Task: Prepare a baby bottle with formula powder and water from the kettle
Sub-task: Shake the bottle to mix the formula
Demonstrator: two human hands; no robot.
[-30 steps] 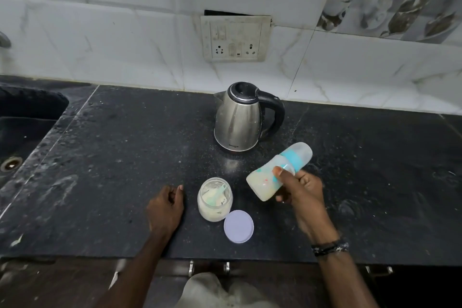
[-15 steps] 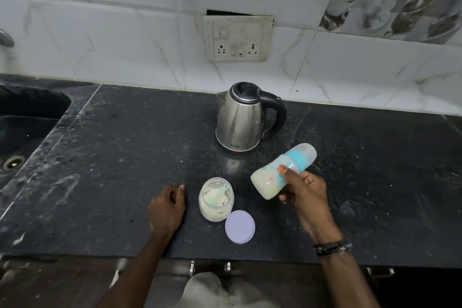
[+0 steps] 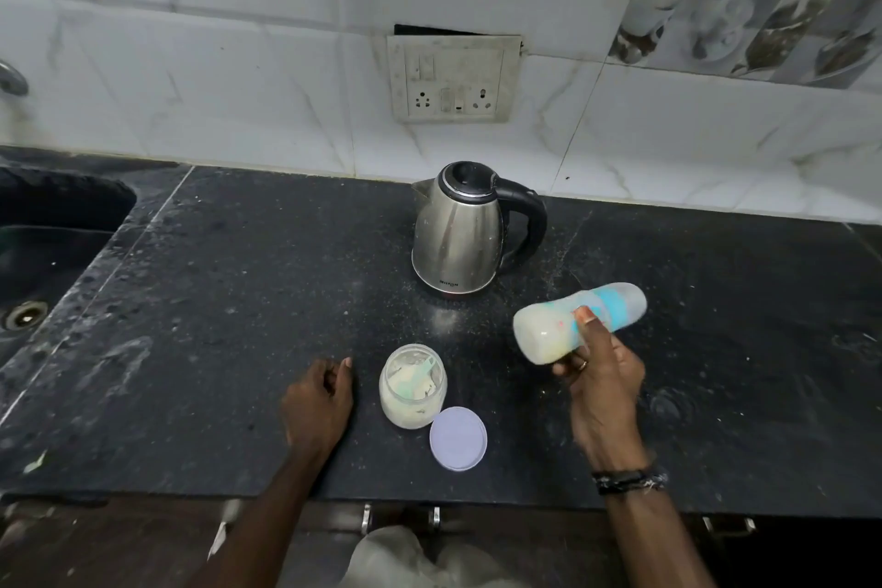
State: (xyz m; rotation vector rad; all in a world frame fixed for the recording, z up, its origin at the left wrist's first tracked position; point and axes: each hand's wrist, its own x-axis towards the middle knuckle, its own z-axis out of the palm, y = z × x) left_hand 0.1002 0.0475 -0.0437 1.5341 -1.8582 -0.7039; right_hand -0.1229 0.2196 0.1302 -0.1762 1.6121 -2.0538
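My right hand (image 3: 602, 377) grips a baby bottle (image 3: 549, 329) above the counter, tilted almost flat, its blue collar and clear cap to the upper right and its milky base to the left. A steel kettle (image 3: 458, 236) with a black handle stands behind it, lid down. An open jar of formula powder (image 3: 413, 389) with a pale scoop inside stands between my hands. Its lilac lid (image 3: 458, 438) lies flat just right of the jar. My left hand (image 3: 317, 401) rests on the counter left of the jar, fingers loosely curled, holding nothing.
The black stone counter (image 3: 238, 301) runs left to a dark sink (image 3: 43, 263) with a drain. A wall socket plate (image 3: 451, 79) sits on the white tiles behind the kettle. The counter's front edge runs just below my wrists.
The bottle in my right hand has tipped flatter and shifted a little to the right. My left hand, the jar, the lid and the kettle have stayed put.
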